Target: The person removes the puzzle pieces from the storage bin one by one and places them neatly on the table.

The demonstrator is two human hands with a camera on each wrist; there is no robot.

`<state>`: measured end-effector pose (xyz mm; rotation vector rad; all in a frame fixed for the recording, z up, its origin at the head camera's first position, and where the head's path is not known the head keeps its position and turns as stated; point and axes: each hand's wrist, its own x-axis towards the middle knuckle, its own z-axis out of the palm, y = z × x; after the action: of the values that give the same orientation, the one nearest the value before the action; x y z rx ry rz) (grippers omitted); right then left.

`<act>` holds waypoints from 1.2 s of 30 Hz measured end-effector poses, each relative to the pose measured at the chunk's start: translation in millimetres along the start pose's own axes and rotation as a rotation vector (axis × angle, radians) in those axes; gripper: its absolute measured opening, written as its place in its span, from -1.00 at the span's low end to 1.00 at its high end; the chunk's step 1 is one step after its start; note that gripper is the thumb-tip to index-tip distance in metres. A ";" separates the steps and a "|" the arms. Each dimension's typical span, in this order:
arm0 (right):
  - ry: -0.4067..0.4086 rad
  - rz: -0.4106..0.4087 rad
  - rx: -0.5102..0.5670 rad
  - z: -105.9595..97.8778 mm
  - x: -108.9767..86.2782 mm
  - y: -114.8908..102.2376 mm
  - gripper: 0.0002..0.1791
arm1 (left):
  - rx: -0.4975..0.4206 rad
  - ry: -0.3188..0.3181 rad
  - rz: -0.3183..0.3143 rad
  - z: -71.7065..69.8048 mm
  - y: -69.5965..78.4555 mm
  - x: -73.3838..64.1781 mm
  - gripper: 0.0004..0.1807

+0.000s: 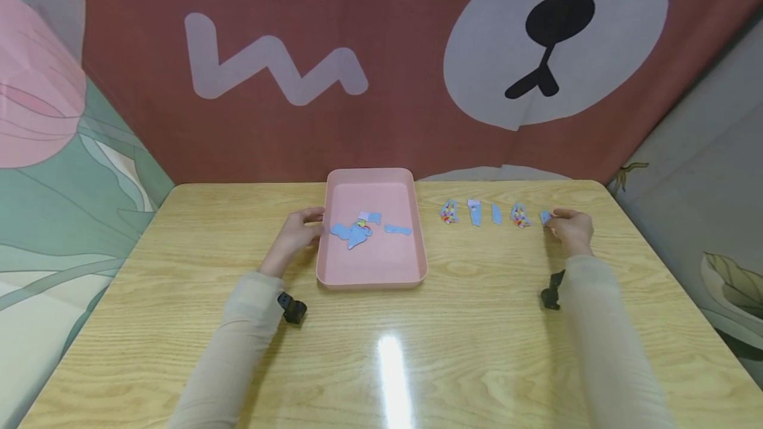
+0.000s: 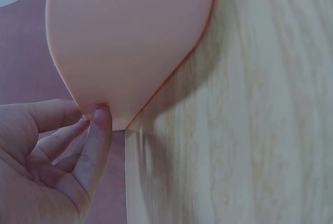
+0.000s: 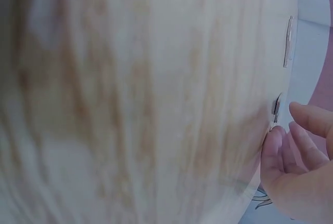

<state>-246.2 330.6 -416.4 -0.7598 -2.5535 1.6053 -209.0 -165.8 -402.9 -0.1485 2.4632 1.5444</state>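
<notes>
A pink tray lies on the table, with several light-blue flat pieces in a loose cluster and a thin blue strip inside. At its left wall, my left hand holds the rim. The left wrist view shows that hand with its thumb against the tray's outer wall. To the far right, my right hand pinches a small blue piece at the table surface. Fingers hide part of that piece. In the right wrist view the hand is partly out of frame.
A row of blue pieces lies right of the tray: a multicoloured one, a long one, a narrow one and another multicoloured one. A printed cloth hangs behind the wooden table.
</notes>
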 end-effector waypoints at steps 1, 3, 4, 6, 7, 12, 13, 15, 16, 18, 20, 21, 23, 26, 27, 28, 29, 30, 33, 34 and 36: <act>0.004 0.000 -0.021 -0.3 -0.2 -0.2 -0.40 | 0.001 0.000 0.003 0.0 0.1 -0.3 -0.45; 0.016 -0.001 -0.058 -0.8 -0.3 -0.7 -0.40 | 0.002 0.002 0.003 0.2 0.1 -0.6 -0.45; 0.021 -0.004 -0.079 -0.8 -0.4 -1.3 -0.41 | 0.004 0.002 0.002 0.3 0.2 -0.7 -0.45; 0.025 -0.010 -0.113 -0.5 -0.4 -2.9 -0.42 | 0.006 0.002 -0.001 0.3 0.6 -0.9 -0.45; 0.023 -0.012 -0.127 -0.3 -0.2 -4.0 -0.42 | 0.007 0.002 -0.007 0.4 0.9 -0.8 -0.45; -0.046 -0.059 -0.154 3.3 -1.9 -13.2 -0.43 | 0.007 0.004 -0.031 1.1 1.7 0.3 -0.44; -0.061 -0.072 -0.144 5.5 -3.4 -16.1 -0.43 | 0.005 0.005 -0.035 1.3 1.5 0.6 -0.44; -0.103 -0.097 -0.138 10.3 -6.7 -23.2 -0.43 | 0.012 0.004 -0.027 1.3 1.5 0.6 -0.44; -0.116 -0.108 -0.134 13.7 -8.6 -27.5 -0.43 | 0.012 0.005 -0.026 1.3 1.5 0.5 -0.44; -0.153 -0.128 -0.131 21.6 -13.4 -36.8 -0.43 | 0.012 0.007 -0.029 1.3 1.8 -0.1 -0.44; -0.195 -0.156 -0.137 30.2 -17.4 -46.1 -0.44 | 0.015 0.006 -0.029 1.2 1.9 -0.6 -0.44; -0.218 -0.172 -0.148 34.7 -19.7 -50.9 -0.44 | 0.016 0.006 -0.033 1.1 2.1 -0.7 -0.45; -0.275 -0.205 -0.157 43.7 -23.8 -59.6 -0.45 | 0.016 0.004 -0.040 1.0 2.0 -0.4 -0.45; -0.367 -0.256 -0.171 57.9 -29.8 -70.5 -0.47 | 0.021 0.003 -0.044 0.8 1.7 0.1 -0.45; -0.392 -0.278 -0.179 62.8 -31.7 -73.7 -0.47 | 0.021 0.002 -0.046 0.7 1.7 0.2 -0.45; -0.420 -0.290 -0.183 67.7 -33.3 -76.4 -0.47 | 0.019 0.003 -0.048 0.7 1.6 0.0 -0.45; -0.443 -0.308 -0.187 72.8 -35.8 -79.4 -0.48 | 0.020 0.003 -0.048 0.7 1.6 -0.2 -0.45; -0.464 -0.318 -0.191 77.5 -37.9 -82.0 -0.48 | 0.020 0.003 -0.049 0.7 1.5 -0.5 -0.45; -0.529 -0.343 -0.188 91.6 -45.0 -89.3 -0.48 | 0.018 0.003 -0.041 0.7 1.1 -0.7 -0.45; -0.548 -0.340 -0.182 96.6 -47.9 -91.5 -0.48 | 0.017 0.003 -0.037 0.6 1.1 -0.8 -0.45; -0.581 -0.344 -0.174 105.8 -53.6 -95.7 -0.48 | 0.014 0.003 -0.029 0.7 1.1 -1.1 -0.44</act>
<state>-265.2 186.1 -371.8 0.1900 -3.0041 1.6814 -208.0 -164.8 -402.0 -0.1835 2.4629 1.5159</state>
